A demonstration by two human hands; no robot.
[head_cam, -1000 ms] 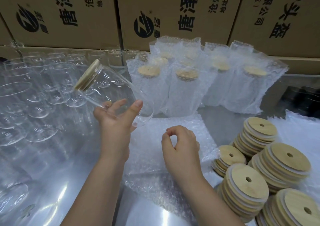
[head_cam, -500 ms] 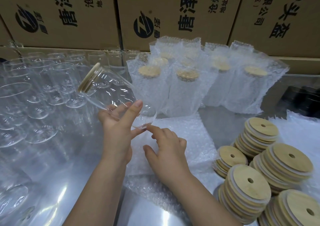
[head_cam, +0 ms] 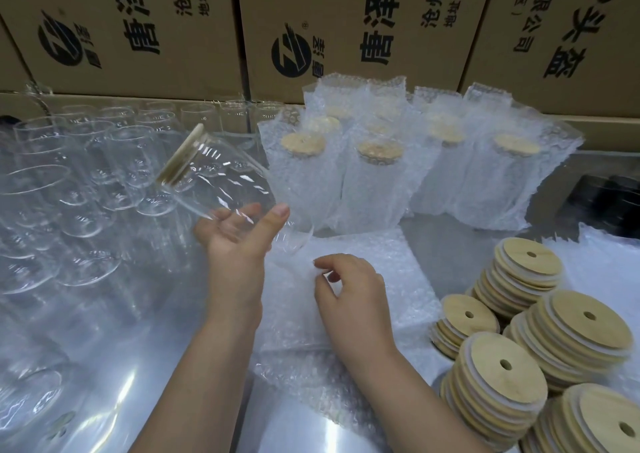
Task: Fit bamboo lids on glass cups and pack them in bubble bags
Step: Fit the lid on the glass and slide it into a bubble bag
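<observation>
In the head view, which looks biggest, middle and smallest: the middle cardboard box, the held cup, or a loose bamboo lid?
1. Middle box, by far.
2. Cup in the left hand.
3. Loose lid, smallest, though nearness to the camera makes it look bigger than the cup's own lid.

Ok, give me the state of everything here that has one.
held cup, lidded, tilted, off the table.
left hand, grips held cup near its base.
right hand, pinches top bubble bag.
top bubble bag, flat, empty.
bagged cups, upright, lidded.
bare cups, upright, no lids.
lid stacks, loose, leaning.
</observation>
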